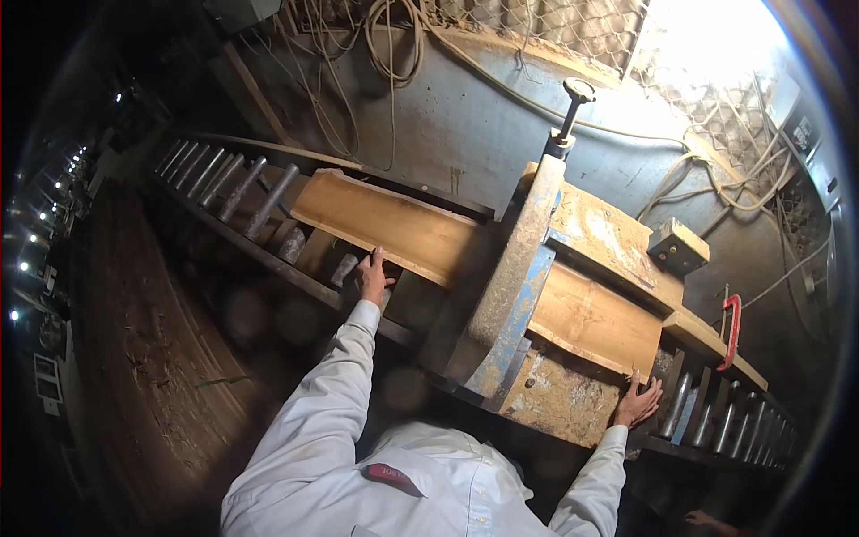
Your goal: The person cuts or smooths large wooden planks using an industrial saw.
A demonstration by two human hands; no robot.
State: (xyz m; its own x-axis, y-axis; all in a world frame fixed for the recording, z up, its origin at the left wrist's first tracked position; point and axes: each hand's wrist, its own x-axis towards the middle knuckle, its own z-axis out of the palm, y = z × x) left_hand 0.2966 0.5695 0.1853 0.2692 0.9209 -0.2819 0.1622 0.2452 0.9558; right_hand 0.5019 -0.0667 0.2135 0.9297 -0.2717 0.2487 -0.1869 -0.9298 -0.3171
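Observation:
A long wooden board (385, 219) with rough edges lies across a roller bed and passes under the arched metal frame (516, 277) of a woodworking machine. The frame hides the board's middle. On the left side, my left hand (374, 277) grips the board's near edge, its fingertips on the rim. Beyond the frame, my right hand (637, 403) is at the board's near right corner with its fingers against the edge. Below that section is a machine bed (564, 398) strewn with sawdust.
Metal rollers (242, 192) extend left, and more rollers (729, 421) extend right. A red clamp (732, 331) grips a wooden rail. Cables (394, 45) hang on the back wall. A large log (170, 358) lies at left. Another person's hand (700, 518) shows at lower right.

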